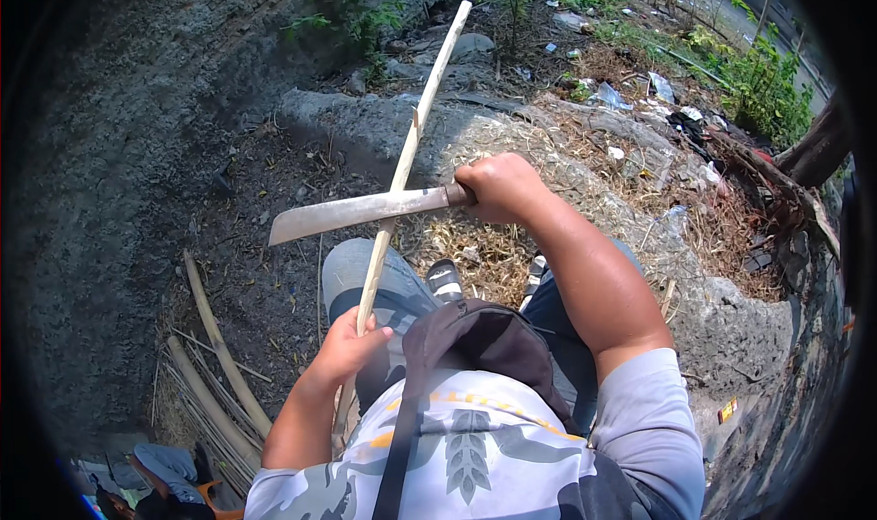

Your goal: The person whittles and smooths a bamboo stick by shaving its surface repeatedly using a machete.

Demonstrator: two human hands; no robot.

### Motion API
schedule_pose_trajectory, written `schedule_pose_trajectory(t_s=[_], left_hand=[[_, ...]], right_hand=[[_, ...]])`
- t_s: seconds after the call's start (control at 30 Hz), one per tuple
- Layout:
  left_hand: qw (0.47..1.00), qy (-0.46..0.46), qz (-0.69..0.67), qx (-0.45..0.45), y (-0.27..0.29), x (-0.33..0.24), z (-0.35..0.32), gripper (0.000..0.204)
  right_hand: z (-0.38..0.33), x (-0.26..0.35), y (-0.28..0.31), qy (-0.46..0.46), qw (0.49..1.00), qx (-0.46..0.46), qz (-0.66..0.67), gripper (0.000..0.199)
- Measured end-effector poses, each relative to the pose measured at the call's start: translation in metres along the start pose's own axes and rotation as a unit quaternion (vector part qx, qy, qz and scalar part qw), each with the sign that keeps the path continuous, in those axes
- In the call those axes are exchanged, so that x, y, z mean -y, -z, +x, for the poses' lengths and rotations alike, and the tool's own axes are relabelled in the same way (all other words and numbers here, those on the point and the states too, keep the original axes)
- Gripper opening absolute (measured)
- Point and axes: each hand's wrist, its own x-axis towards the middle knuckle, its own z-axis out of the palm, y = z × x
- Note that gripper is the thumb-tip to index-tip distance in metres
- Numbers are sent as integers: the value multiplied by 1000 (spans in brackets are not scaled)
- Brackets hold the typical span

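Left hand (pixel 345 344) fisted around a pale bamboo strip (pixel 406 150); right hand (pixel 498 186) clenched on a machete (pixel 352 211). The blade lies across the strip above the left hand, with one sliver raised beyond it; most shaving appears left.

You are working in hard, direct daylight from high overhead, so your right hand (pixel 498 186) and forearm shine with bright highlights, and the machete blade (pixel 356 212) it grips throws a pale glare along its flat. Just beyond that hand the dry straw (pixel 548 154) is close to washed out. To the left of your left hand (pixel 343 346) the ground drops into deep, even shade, with detail thin but readable. Focus is crisp on both hands and on the bamboo stick (pixel 406 154). Toward the rim the fisheye bends straight edges, the far greenery softens, and the corners go black.
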Motion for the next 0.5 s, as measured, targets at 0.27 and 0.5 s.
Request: schedule_pose_trajectory(t_s=[0.27,0.5], left_hand=[[996,-47,81,-6,38,7,-22,33],[994,-66,78,-44,31,9,-27,32]], right_hand=[[-17,-71,33,-258,960,-90,62,24],[-21,-112,8,-340,905,-164,198,39]])
